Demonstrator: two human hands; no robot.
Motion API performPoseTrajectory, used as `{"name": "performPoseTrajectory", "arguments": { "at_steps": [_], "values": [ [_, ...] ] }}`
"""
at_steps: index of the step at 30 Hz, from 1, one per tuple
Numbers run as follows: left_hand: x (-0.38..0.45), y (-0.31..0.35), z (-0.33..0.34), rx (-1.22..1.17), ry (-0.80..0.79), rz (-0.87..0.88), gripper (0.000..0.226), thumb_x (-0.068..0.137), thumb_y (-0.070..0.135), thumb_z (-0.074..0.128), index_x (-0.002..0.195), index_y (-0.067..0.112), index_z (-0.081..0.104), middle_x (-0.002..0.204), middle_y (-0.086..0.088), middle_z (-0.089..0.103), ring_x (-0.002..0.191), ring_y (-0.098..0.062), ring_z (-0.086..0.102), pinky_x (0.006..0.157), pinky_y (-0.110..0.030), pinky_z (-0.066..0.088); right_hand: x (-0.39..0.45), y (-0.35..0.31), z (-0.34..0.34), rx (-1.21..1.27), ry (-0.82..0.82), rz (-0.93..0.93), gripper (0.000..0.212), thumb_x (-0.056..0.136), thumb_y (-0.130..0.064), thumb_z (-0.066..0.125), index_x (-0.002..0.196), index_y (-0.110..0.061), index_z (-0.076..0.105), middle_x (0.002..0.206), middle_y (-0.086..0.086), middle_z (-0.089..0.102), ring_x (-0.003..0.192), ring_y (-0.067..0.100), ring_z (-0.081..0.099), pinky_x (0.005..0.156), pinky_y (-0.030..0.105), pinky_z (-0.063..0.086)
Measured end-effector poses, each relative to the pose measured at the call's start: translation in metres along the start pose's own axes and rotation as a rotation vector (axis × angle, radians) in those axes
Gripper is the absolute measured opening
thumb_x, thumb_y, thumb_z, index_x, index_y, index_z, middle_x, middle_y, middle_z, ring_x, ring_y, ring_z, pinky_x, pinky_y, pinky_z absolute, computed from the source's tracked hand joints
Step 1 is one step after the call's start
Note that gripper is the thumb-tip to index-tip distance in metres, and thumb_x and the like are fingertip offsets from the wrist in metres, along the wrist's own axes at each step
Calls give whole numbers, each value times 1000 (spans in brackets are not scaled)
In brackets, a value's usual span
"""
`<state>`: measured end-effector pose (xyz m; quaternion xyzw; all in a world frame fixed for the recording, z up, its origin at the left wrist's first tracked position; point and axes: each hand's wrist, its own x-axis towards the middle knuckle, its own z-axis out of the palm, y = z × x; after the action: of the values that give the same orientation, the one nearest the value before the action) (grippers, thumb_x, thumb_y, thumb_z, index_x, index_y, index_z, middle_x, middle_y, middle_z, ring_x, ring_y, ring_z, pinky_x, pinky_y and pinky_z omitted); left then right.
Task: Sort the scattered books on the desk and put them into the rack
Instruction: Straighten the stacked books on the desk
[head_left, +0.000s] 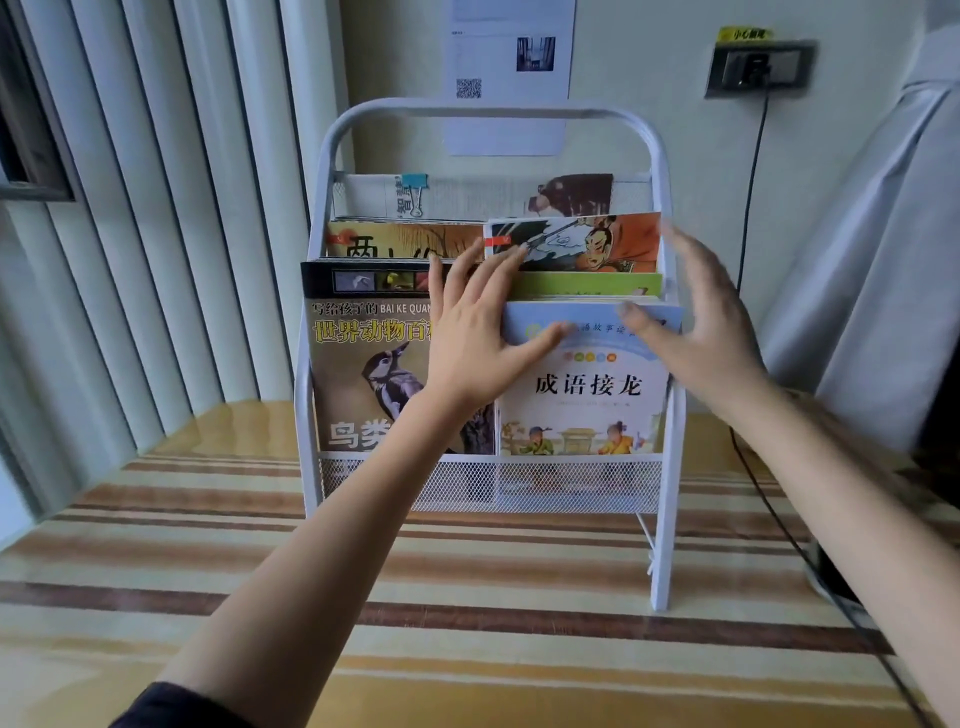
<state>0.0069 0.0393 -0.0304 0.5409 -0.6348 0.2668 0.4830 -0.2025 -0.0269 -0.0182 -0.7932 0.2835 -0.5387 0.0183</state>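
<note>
left hand (470, 338) is spreading its fingers flat over the top left of the pale blue book (582, 384), right hand (696, 317) is lying loose at its upper right edge, gripping nothing; the book is standing mid-frame in the white rack (488, 483) beside the bird book (363, 374), so squaring it calls for even, gentle pressing.
</note>
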Motion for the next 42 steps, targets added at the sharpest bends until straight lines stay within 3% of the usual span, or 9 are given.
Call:
{"name": "performPoseTrajectory", "arguments": {
  "at_steps": [4,9,15,19,24,28,31,34,42],
  "values": [
    [7,6,-1,84,74,3,60,85,60,32,96,19,75,98,8,69,116,-16,51,116,-47,10,14,-19,18,-483,-121,-141,62,92,-61,23,134,-24,49,139,0,51,132,18,41,113,43,15],
    [17,3,1,187,95,69,48,96,41,41,70,11,68,72,1,64,94,-26,54,98,-36,28,18,-16,33,-602,109,-192,52,98,-46,23,74,-17,59,72,0,64,73,26,61,100,44,22],
    [10,8,9,353,174,216,26,95,20,49,89,10,72,93,-3,73,108,-26,63,110,-45,34,12,-15,35,-688,76,-189,51,100,-34,22,100,-17,69,104,-2,71,113,23,55,110,60,8],
    [2,8,20,463,177,400,31,95,18,48,117,9,67,122,-3,66,125,-23,54,113,-43,27,14,-23,41,-777,174,-332,38,100,-32,32,110,-16,66,103,-1,71,110,23,58,109,59,11],
    [-1,9,20,420,108,214,40,94,19,54,132,6,55,136,-10,55,134,-27,44,115,-48,23,0,-23,52,-641,-29,-264,46,100,-29,27,137,-10,46,123,9,61,118,26,52,108,42,24],
    [-28,-4,-7,473,244,140,45,93,27,55,135,10,50,135,-15,54,129,-31,45,113,-51,24,-21,-22,40,-506,157,-121,47,98,-33,36,143,-17,36,143,2,45,134,18,38,113,48,11],
    [-77,-46,-51,458,419,-155,41,93,39,47,125,14,41,121,-21,55,111,-31,43,96,-50,37,-70,-3,25,-307,435,167,37,93,-41,45,114,-11,47,111,13,57,102,29,54,82,38,41],
    [-112,-80,-82,360,318,-507,50,90,53,39,113,8,40,109,-19,53,100,-33,50,85,-45,37,-98,14,26,-276,309,381,44,90,-58,33,78,-17,45,63,1,51,54,21,47,48,22,27],
    [-99,-105,-58,266,211,-691,51,102,44,26,75,5,46,63,-12,49,64,-38,57,57,-40,41,-87,15,51,101,311,446,50,99,-40,37,56,-15,39,50,12,45,47,29,45,45,38,35]
  ]
}}
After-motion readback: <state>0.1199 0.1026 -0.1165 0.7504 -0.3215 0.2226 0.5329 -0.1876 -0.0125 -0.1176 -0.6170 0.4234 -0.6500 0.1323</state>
